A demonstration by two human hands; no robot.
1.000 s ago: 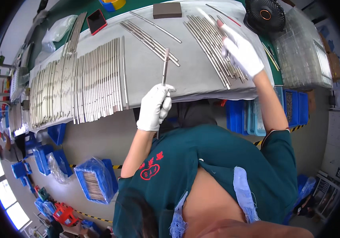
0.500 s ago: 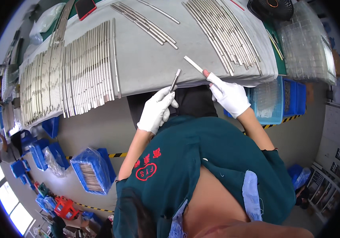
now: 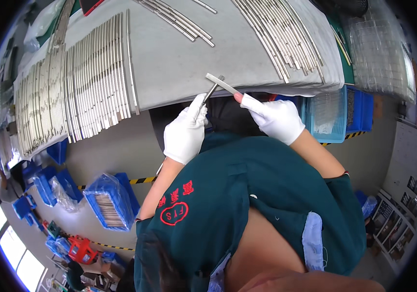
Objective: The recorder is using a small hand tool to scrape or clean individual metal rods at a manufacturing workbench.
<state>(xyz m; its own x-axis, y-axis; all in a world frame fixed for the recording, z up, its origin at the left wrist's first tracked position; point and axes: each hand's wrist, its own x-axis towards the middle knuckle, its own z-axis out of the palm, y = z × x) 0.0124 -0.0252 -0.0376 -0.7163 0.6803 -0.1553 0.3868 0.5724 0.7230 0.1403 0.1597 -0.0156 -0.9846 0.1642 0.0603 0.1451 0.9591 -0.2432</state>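
My left hand [image 3: 185, 132], in a white glove, is closed around a slim metal rod [image 3: 211, 91] whose tip points up and away. A short bit of what looks like the same rod shows past the left wrist. My right hand [image 3: 279, 119], gloved with a bare fingertip showing, grips a flat pale strip [image 3: 223, 84]. The strip lies across the rod near its tip; whether they touch is hard to tell. Both hands are just in front of the near edge of the cloth-covered table [image 3: 174, 68].
Dense rows of metal rods [image 3: 99, 78] cover the table's left side. More rods lie at the far middle [image 3: 177, 19] and at the right [image 3: 281, 39]. Clear plastic trays [image 3: 378, 58] are stacked at the right. Blue bins [image 3: 359, 114] stand below; a plastic-lined crate [image 3: 108, 202] sits on the floor.
My right hand has moved left, bringing the pale strip across the rod's tip. My left hand has shifted slightly left, still gripping the rod. The whole view has shifted a little.
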